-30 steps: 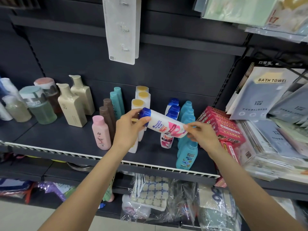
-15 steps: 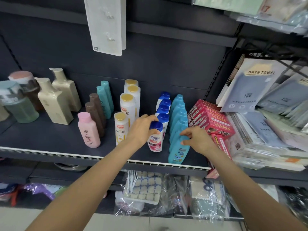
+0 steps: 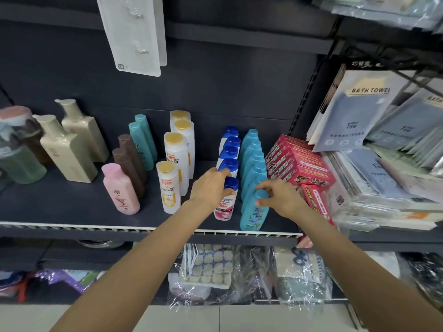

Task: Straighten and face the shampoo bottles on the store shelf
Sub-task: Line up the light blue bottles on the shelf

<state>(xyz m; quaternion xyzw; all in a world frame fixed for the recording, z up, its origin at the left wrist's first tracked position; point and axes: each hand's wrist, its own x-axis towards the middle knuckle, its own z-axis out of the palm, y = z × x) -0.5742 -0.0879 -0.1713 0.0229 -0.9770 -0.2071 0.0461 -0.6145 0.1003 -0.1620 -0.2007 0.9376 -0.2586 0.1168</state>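
Observation:
On the dark shelf point(image 3: 72, 212) stand rows of shampoo bottles. A white bottle with a blue cap point(image 3: 225, 204) stands upright at the front of its row, label facing out, and my left hand point(image 3: 211, 188) grips its cap and shoulder. To its right is a row of teal bottles; my right hand point(image 3: 280, 197) pinches the cap of the front teal bottle point(image 3: 254, 214). Further left stand white bottles with yellow caps point(image 3: 169, 188), a pink bottle point(image 3: 121, 190), brown bottles point(image 3: 129, 161) and green-blue bottles point(image 3: 141, 142).
Red boxes point(image 3: 299, 164) lie stacked just right of the teal row, with bath towel packs point(image 3: 354, 109) beyond. Beige pump bottles point(image 3: 67, 149) and jars stand far left. A white card point(image 3: 134, 32) hangs above. Wrapped goods fill the lower shelf point(image 3: 227, 271).
One second ago both hands held the blue-capped bottle sideways in the air. It now stands upright at the front of its row, and my right hand has moved onto the front teal bottle.

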